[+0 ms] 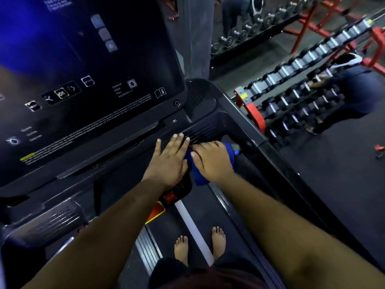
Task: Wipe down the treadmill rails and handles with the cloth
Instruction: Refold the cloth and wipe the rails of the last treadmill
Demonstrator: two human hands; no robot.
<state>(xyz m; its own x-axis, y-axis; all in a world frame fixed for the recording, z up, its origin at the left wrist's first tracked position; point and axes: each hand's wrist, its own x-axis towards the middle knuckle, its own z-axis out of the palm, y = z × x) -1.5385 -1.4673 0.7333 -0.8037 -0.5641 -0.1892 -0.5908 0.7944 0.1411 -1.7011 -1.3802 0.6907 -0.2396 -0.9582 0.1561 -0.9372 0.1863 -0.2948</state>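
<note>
Bare forearms, bare feet, dark shorts, maroon top.

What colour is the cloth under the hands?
The soft wiping cloth is bright blue, seen in the head view.

Blue cloth bunched on black treadmill console ledge, partly covered.

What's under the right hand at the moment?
A blue cloth lies under the right hand, showing at its left edge, below the palm and past the knuckles. The left hand lies flat beside it. The console surface beneath the cloth is covered.
</note>
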